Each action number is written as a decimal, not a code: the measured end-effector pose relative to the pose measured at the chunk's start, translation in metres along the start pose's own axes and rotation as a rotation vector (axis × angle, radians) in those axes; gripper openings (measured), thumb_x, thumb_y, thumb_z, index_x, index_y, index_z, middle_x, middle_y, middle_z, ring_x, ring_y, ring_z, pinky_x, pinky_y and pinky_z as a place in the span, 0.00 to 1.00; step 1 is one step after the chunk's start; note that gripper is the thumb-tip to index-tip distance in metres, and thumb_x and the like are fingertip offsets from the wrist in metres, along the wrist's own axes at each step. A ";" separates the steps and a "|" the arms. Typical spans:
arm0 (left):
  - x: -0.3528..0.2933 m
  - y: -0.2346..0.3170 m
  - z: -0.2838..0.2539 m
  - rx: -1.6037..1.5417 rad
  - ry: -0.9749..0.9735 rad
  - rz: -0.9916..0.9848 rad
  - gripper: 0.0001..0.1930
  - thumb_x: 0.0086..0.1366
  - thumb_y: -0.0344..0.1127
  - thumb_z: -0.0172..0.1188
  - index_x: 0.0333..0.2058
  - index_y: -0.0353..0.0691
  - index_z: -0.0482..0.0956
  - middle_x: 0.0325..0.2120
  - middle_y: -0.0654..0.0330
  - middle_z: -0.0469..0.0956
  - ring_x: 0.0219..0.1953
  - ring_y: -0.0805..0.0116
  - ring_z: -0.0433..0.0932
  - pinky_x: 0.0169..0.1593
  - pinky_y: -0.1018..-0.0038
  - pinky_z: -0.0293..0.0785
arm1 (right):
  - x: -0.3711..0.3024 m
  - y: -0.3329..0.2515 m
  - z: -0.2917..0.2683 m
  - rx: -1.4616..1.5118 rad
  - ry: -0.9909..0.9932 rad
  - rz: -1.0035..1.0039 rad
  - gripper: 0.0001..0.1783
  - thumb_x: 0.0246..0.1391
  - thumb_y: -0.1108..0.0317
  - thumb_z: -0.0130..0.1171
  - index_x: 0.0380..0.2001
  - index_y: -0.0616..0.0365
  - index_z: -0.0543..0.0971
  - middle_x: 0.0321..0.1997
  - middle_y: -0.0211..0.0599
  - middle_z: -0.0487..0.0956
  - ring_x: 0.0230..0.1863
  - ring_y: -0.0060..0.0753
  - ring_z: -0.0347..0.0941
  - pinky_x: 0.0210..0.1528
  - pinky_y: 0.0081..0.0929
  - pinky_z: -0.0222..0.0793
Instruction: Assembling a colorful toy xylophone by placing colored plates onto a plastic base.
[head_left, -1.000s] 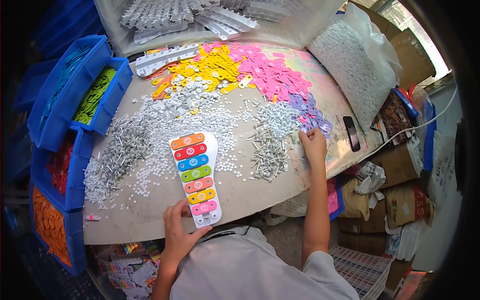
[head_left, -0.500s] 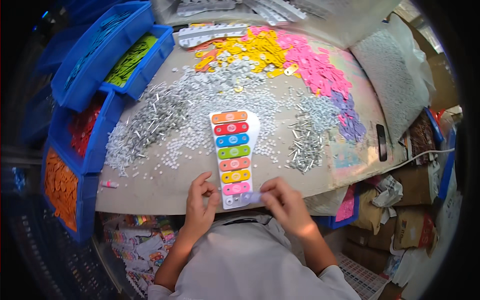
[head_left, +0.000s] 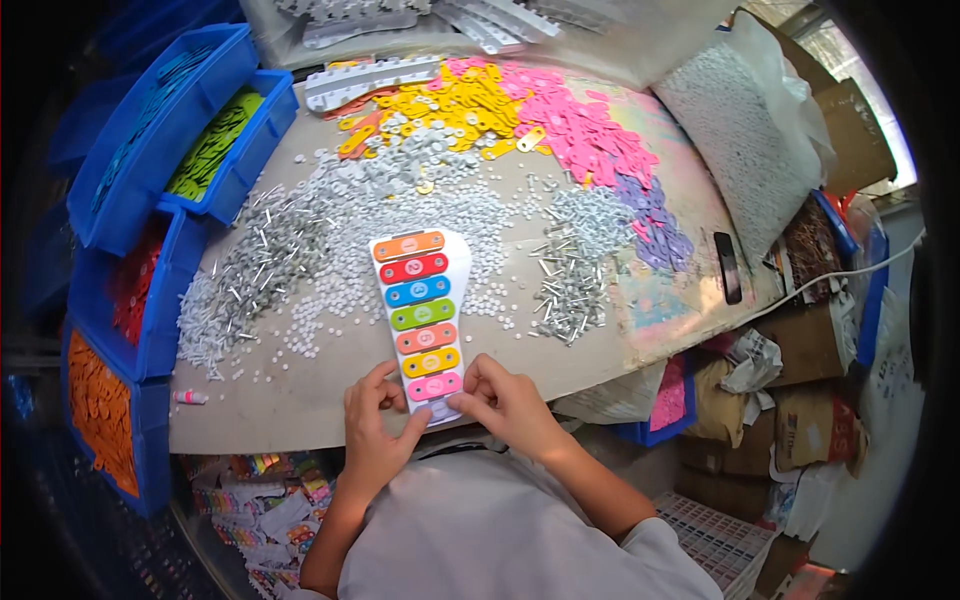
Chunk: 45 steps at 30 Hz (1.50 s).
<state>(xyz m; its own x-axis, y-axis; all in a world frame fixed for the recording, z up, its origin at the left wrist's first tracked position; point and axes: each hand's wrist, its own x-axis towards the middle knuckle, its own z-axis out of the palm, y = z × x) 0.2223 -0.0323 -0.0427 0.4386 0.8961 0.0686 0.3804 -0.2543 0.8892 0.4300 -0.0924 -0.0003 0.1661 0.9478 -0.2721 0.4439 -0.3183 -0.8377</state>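
A toy xylophone (head_left: 456,262) lies lengthwise in front of me: a white tapering base with a row of coloured bars, orange at the far end and pink near me. Below the pink bar sits a pale purple bar (head_left: 437,408), partly covered by my thumbs. My left hand (head_left: 378,420) has bent fingers along the xylophone's left edge and its thumb pressed at the purple bar's left end. From the other side, my right hand (head_left: 512,408) holds the bar's right end with thumb and curled fingers; the fingertips are partly hidden.
Loose white caps (head_left: 340,300) and metal pins (head_left: 570,290) cover the table beyond. Yellow bars (head_left: 470,105), pink bars (head_left: 590,130) and purple bars (head_left: 655,230) lie in piles. Blue bins (head_left: 150,400) line the left; a phone (head_left: 728,268) and a bag of white pieces (head_left: 725,130) are right.
The purple bar, held out at the right by my right hand before, now lies across the xylophone's near end. Both hands have closed in on it. The whole view has shifted slightly.
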 end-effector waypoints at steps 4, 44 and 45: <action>0.003 0.006 0.002 0.001 -0.019 -0.021 0.36 0.55 0.28 0.74 0.62 0.36 0.70 0.30 0.62 0.75 0.41 0.64 0.70 0.48 0.68 0.70 | 0.001 0.011 0.000 0.206 -0.038 0.073 0.15 0.61 0.65 0.70 0.35 0.58 0.72 0.18 0.25 0.72 0.21 0.14 0.63 0.26 0.21 0.59; 0.009 -0.045 -0.131 0.511 0.735 -0.055 0.04 0.67 0.29 0.63 0.39 0.37 0.83 0.33 0.54 0.81 0.39 0.52 0.79 0.46 0.59 0.72 | 0.024 0.071 -0.052 -0.380 0.851 -0.525 0.08 0.64 0.81 0.58 0.45 0.62 0.75 0.43 0.40 0.80 0.43 0.35 0.75 0.51 0.34 0.72; 0.010 -0.053 -0.146 0.634 0.786 -0.023 0.04 0.66 0.29 0.63 0.38 0.38 0.83 0.31 0.54 0.79 0.38 0.51 0.77 0.45 0.57 0.70 | 0.019 0.069 -0.037 -0.331 0.759 -0.606 0.09 0.63 0.83 0.58 0.44 0.61 0.75 0.44 0.40 0.80 0.44 0.36 0.76 0.52 0.34 0.73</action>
<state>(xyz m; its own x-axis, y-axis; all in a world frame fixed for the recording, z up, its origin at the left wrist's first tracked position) 0.0880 0.0436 -0.0234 -0.1481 0.8308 0.5365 0.8449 -0.1757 0.5053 0.4963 -0.0969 -0.0462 0.2958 0.7259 0.6209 0.8402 0.1115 -0.5307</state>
